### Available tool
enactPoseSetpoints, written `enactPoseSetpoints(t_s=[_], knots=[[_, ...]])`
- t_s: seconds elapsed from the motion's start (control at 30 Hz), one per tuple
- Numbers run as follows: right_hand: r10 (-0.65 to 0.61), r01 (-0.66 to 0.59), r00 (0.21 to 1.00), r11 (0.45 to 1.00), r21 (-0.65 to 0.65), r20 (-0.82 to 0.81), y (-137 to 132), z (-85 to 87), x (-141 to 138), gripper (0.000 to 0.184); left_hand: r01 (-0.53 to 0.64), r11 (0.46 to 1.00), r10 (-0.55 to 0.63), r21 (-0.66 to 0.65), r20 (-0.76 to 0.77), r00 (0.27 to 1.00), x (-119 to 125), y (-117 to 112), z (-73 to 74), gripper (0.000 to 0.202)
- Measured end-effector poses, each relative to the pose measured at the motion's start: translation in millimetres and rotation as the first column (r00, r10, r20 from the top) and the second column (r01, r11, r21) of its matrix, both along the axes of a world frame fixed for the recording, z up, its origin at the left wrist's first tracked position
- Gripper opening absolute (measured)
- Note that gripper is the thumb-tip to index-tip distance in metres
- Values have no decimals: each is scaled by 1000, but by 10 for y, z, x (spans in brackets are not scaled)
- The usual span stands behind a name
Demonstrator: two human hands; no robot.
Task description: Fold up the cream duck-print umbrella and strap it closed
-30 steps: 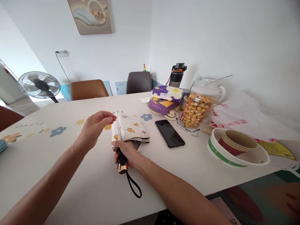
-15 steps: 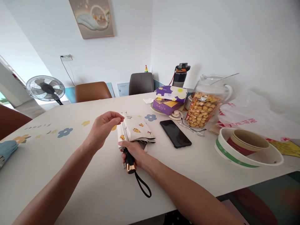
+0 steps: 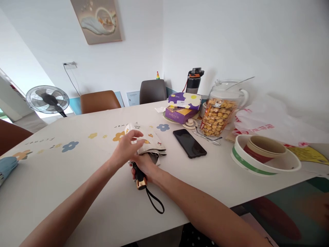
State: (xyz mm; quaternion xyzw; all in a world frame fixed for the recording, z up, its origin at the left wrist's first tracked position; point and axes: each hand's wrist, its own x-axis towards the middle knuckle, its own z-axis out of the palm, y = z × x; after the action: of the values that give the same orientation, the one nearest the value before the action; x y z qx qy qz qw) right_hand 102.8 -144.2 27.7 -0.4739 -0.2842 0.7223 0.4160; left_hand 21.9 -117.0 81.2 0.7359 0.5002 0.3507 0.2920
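Note:
A folded umbrella [image 3: 154, 143] with white, printed fabric lies on the table, its black and copper handle [image 3: 140, 176] pointing toward me. From the handle hangs a black wrist loop. My right hand [image 3: 146, 165] is wrapped round the umbrella where the handle meets the cloth. Just above the fabric is my left hand [image 3: 128, 145], thumb and fingers curved and apart, with nothing seen between them. Whether its fingertips touch the cloth I cannot tell. Part of the fabric is hidden behind my hands.
Right of the umbrella lies a black phone [image 3: 189, 143], with glasses [image 3: 208, 137] behind it. Farther right stand a snack-filled jar [image 3: 218, 115], purple boxes [image 3: 180, 114], a bottle [image 3: 193, 82] and a white bowl [image 3: 249, 164] holding a smaller one. Blue cloth [image 3: 7, 168] sits at the left edge.
My left hand has moved right and nearer to me, over the umbrella, and its thumb and fingers have spread apart. The right hand keeps its hold. The view has shifted slightly.

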Motion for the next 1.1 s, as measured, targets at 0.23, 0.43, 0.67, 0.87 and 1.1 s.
enactPoseSetpoints(t_s=[0.23,0.43,0.67,0.87,1.1], knots=[[14,-14,1000,1000,2,26,9,-47,-40,16,200,948,-54,248,-495,867,276,50,-206,37],[13,-13,999,1000,6,39,-20,-19,-37,20,367,901,-57,230,-777,626,510,197,-185,26],[15,-15,1000,1000,22,18,-14,8,-10,15,192,906,102,378,-633,767,642,318,-14,22],[29,-28,1000,999,35,-9,33,-34,28,18,-393,812,412,431,53,910,-170,449,251,25],[118,-105,985,989,104,-128,50,-7,116,35,-545,836,531,62,161,832,-1070,72,-184,42]])
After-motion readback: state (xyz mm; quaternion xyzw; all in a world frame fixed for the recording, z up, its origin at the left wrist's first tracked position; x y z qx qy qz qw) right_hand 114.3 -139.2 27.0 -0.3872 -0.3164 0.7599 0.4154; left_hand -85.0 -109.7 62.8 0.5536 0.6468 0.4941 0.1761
